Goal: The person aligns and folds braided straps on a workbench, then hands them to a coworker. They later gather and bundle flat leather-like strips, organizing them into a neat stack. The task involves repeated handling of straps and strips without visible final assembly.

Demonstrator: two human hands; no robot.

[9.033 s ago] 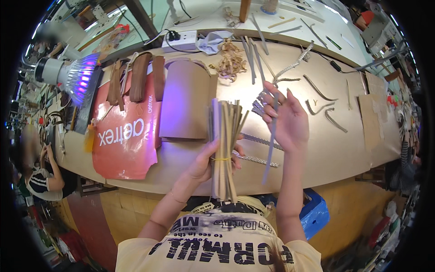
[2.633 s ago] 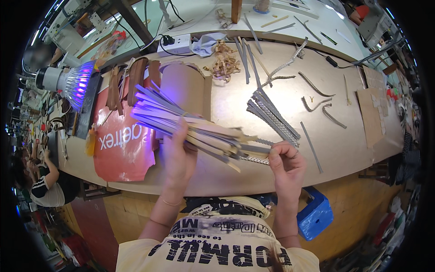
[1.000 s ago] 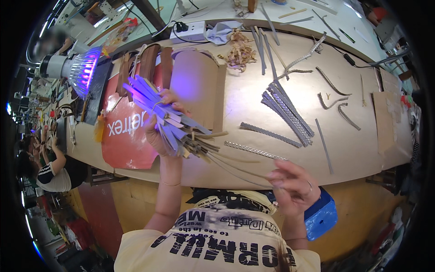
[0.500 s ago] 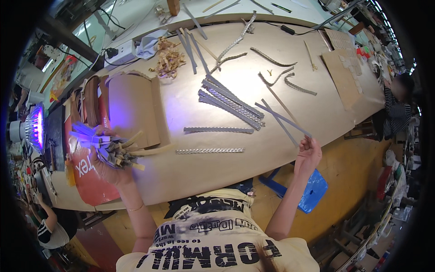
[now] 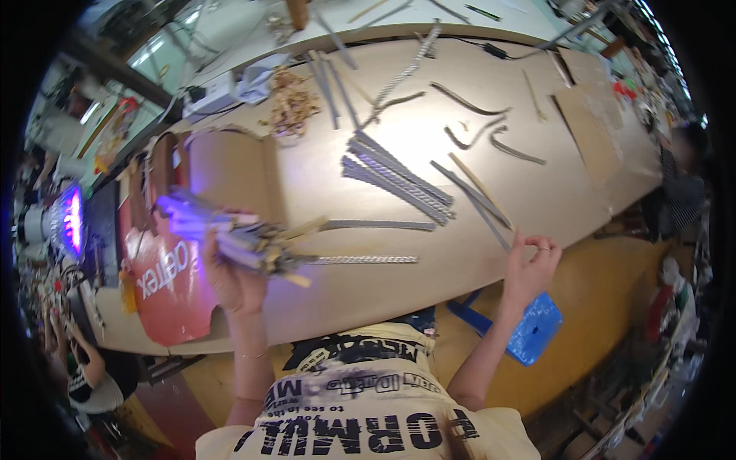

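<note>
My left hand point(image 5: 239, 284) is closed round a thick bundle of grey and tan strips point(image 5: 249, 244), held above the left part of the table; purple light falls on its far end. Near the front edge, my right hand point(image 5: 530, 268) has its thumb and fingers apart, with no strip plainly between them. Its fingertips are beside the near ends of a tan strip point(image 5: 479, 186) and grey strips point(image 5: 460, 184) lying together. At mid-table is a pile of grey and braided strips point(image 5: 395, 180). Two single strips, one grey point(image 5: 383, 225) and one braided point(image 5: 368, 260), lie nearer me.
A lit purple lamp point(image 5: 73, 221) stands at the left, by a red sheet point(image 5: 165, 295) and brown cardboard point(image 5: 230, 172). Curled tan scraps point(image 5: 291, 103) lie farther back. Flat cardboard point(image 5: 586, 130) is at the right, and a blue stool point(image 5: 535, 330) below the edge. Other people sit at both sides.
My left hand has moved right with the bundle. My right hand has let go of a grey strip, its fingers spreading; that strip now lies closer alongside the others.
</note>
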